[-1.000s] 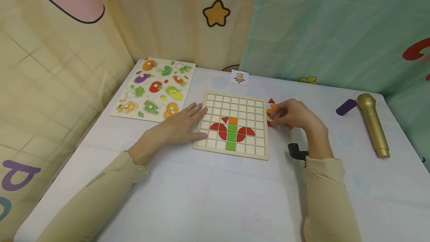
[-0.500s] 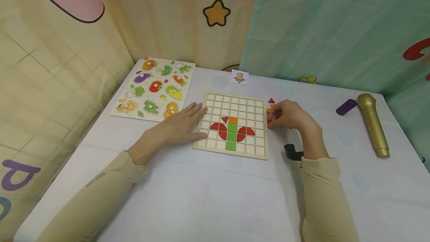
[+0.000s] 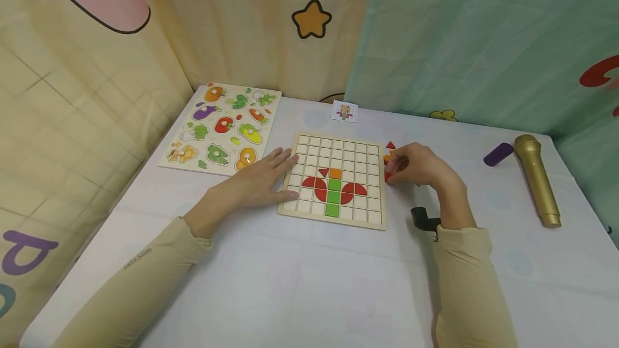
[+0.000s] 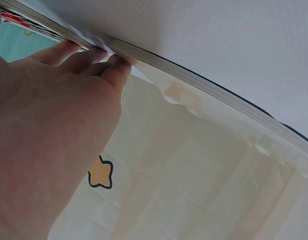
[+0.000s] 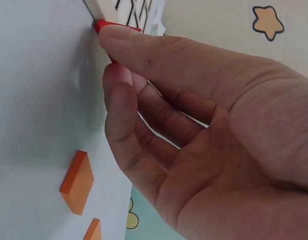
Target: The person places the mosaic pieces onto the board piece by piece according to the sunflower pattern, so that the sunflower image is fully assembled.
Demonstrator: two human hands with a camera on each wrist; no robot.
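Two hands work at a wooden grid board (image 3: 333,181) lying on the white surface (image 3: 309,283). The left hand (image 3: 258,179) lies flat with straight, relaxed fingers at the board's 9 o'clock edge, fingertips touching its rim and holding nothing; the left wrist view shows those fingertips (image 4: 113,62) against the board's side. The right hand (image 3: 418,165) sits just beside the board's 3 o'clock edge, thumb and forefinger pinching a small red piece (image 5: 106,26) that rests on the surface right next to the board's rim. In the head view only a sliver of that piece shows at the fingertips.

On the board sit red curved pieces (image 3: 316,184), a green bar (image 3: 333,197), an orange square (image 3: 336,173) and a small red triangle (image 3: 323,171). Loose orange pieces (image 5: 76,182) lie on the surface near the right hand, and a red triangle (image 3: 390,145) lies at its 11 o'clock.

A vegetable puzzle board (image 3: 222,128) lies at the grid board's 10 o'clock, a small picture card (image 3: 345,111) at 12 o'clock. Well apart at 3 o'clock lie a gold microphone (image 3: 537,179) and a purple block (image 3: 498,153).
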